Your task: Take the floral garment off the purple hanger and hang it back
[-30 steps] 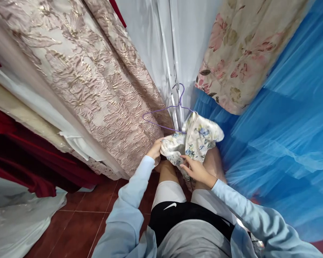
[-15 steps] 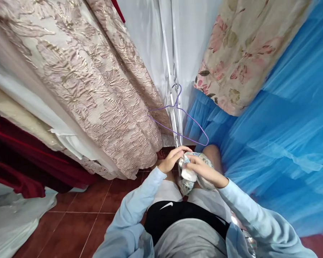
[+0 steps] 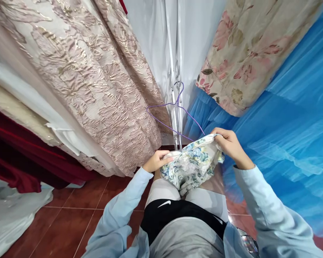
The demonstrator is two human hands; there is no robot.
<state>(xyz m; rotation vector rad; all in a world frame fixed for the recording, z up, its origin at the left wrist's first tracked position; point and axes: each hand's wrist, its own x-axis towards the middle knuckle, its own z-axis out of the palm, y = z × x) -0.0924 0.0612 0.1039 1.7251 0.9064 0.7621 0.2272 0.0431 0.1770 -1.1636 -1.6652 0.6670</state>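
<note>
A white garment with a blue and yellow floral print [image 3: 195,163] is stretched between my two hands, above my lap. My left hand [image 3: 158,160] grips its left end, thumb lying over the cloth. Higher up, my right hand [image 3: 230,143] pinches the top right corner. The cloth hangs loosely bunched below; its exact kind I cannot make out. Just beyond it a purple wire hanger [image 3: 167,104] hangs bare from white straps [image 3: 179,68]. The garment's upper edge covers the hanger's lower right corner.
Pink brocade fabric [image 3: 97,86] hangs on the left, beside white, cream and dark red garments [image 3: 13,147]. To the right hang a floral cloth [image 3: 239,68] and a blue tulle dress [image 3: 290,150]. Red floor tiles [image 3: 70,222] lie below.
The garment was bunched between my hands near my knees. Now my hands are farther apart, my right hand having moved up and right, and the cloth is spread out and raised.
</note>
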